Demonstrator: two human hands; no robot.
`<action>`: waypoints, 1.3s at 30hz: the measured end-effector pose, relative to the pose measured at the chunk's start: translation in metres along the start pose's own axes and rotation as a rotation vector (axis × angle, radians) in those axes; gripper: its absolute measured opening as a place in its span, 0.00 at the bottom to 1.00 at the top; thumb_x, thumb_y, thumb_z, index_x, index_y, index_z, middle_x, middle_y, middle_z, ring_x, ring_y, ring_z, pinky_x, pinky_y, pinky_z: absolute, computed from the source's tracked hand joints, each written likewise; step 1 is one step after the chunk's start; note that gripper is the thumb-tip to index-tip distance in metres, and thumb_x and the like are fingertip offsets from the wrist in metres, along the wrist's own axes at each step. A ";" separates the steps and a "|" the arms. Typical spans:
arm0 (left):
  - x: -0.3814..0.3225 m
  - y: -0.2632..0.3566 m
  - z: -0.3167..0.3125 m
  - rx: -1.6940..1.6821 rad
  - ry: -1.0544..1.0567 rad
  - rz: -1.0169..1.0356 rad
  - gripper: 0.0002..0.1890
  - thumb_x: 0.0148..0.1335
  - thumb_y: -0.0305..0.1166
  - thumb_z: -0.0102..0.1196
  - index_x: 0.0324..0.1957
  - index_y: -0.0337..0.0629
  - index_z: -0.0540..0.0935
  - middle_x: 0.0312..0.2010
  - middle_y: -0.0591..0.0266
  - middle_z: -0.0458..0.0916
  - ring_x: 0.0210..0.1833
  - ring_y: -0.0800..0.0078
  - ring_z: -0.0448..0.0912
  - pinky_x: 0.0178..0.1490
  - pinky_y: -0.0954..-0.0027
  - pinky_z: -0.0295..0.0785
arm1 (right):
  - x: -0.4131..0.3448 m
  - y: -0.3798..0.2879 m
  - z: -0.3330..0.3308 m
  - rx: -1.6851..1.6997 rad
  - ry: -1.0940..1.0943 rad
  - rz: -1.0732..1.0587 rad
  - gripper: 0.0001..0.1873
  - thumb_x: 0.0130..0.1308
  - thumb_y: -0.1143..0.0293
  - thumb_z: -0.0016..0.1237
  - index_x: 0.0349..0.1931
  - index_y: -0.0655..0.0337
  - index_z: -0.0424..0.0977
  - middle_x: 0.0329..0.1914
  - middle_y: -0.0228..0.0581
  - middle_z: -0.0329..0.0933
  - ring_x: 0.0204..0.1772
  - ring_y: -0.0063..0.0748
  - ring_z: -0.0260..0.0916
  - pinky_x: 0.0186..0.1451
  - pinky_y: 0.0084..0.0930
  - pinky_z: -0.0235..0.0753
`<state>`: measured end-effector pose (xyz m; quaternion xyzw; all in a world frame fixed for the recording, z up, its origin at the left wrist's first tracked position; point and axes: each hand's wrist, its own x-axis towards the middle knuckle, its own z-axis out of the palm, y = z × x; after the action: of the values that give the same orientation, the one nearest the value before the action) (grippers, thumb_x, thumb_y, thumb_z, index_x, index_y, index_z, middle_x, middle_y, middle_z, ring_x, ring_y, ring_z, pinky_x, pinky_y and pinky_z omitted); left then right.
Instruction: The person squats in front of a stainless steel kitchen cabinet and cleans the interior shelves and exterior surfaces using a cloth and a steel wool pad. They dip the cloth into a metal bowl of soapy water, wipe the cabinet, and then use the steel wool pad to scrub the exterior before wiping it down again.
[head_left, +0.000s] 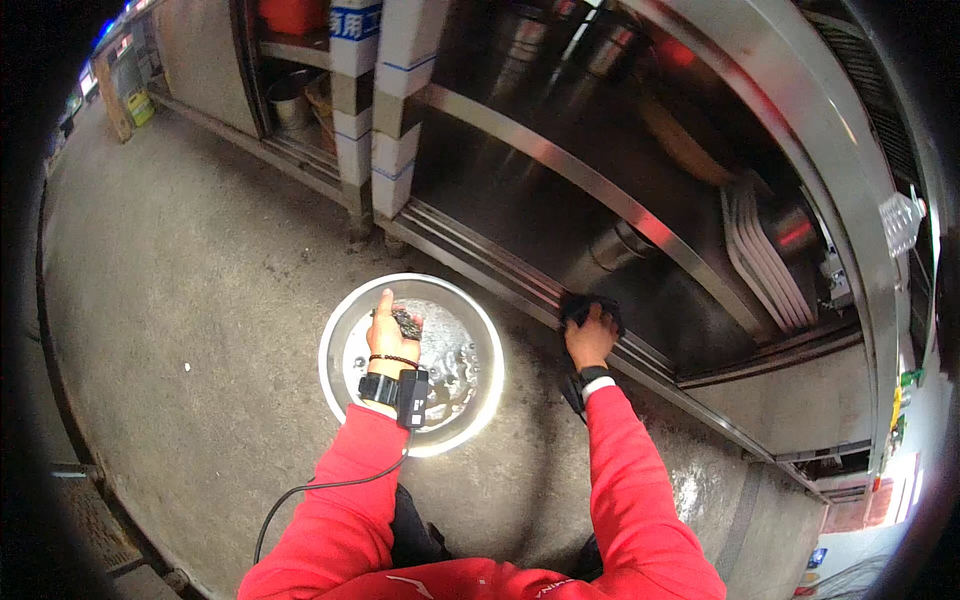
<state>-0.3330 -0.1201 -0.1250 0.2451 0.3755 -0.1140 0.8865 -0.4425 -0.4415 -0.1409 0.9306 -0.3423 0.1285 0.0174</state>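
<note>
Over a round metal basin (489, 409) of water on the floor, my left hand (394, 334) holds a steel wool scrubber (406, 323), its thumb extended. A watch, a beaded bracelet and a small black device with a cable sit on that wrist. To the right, my right hand (592, 337) presses a dark cloth (583, 304) on the lower sliding-door track of a stainless steel cabinet (525, 281). That hand is slightly blurred, and its fingertips are partly hidden in the cloth.
A metal pot (619, 246) and several stacked pale trays (765, 262) stand inside the cabinet beneath its middle shelf (540, 142). White-wrapped posts (395, 165) rise at the cabinet's left end. Farther left, a second cabinet (206, 67) holds a metal container (289, 105). A plastic bottle (900, 223) is at the far right.
</note>
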 end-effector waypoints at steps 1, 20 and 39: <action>0.002 0.004 -0.002 -0.023 -0.005 -0.004 0.15 0.60 0.40 0.64 0.33 0.43 0.72 0.26 0.63 0.71 0.25 0.70 0.72 0.27 0.66 0.73 | 0.005 -0.024 0.005 0.044 0.021 -0.046 0.30 0.53 0.58 0.57 0.56 0.59 0.67 0.54 0.62 0.70 0.58 0.64 0.66 0.59 0.56 0.67; 0.030 0.068 -0.035 -0.167 -0.029 -0.096 0.13 0.63 0.42 0.62 0.34 0.47 0.73 0.26 0.69 0.73 0.26 0.73 0.71 0.29 0.68 0.71 | 0.068 -0.321 0.022 0.165 -0.221 -0.626 0.31 0.56 0.64 0.50 0.62 0.60 0.64 0.60 0.59 0.69 0.65 0.60 0.62 0.67 0.60 0.55; 0.057 0.062 -0.052 0.113 0.044 0.125 0.14 0.61 0.40 0.63 0.29 0.46 0.74 0.24 0.66 0.72 0.22 0.71 0.73 0.23 0.66 0.73 | 0.158 -0.066 -0.046 0.469 0.150 -0.213 0.42 0.57 0.53 0.54 0.66 0.72 0.57 0.67 0.67 0.61 0.68 0.63 0.60 0.68 0.45 0.62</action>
<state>-0.3011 -0.0406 -0.1760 0.3200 0.3719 -0.0739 0.8682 -0.2952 -0.4851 -0.0527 0.9279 -0.2009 0.2702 -0.1600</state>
